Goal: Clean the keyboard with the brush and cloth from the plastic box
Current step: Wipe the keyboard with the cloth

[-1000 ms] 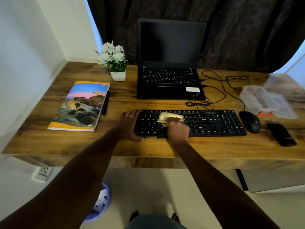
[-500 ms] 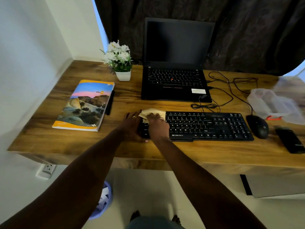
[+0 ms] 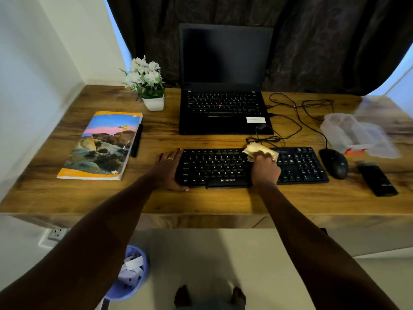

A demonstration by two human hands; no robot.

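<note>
At the front centre of the desk (image 3: pixel 223 202), keyboard (image 3: pixel 214 168) runs left-right. Left hand (image 3: pixel 169 168) lies flat, fingers straight, bracing its left end; right hand (image 3: pixel 264 170) clutches the bunched cloth (image 3: pixel 254 149) on the keys past the letter block, numpad (image 3: pixel 299 166) just to its right. Brush not visible; plastic box (image 3: pixel 355 135) far right is blurred.

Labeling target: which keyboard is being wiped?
The separate ZEBRONICS keyboard, not the one on the laptop; the right hand grips the cloth on it.

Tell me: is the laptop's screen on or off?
Off, it seems: the laptop screen is uniformly dark, though the lid stands open.
</note>
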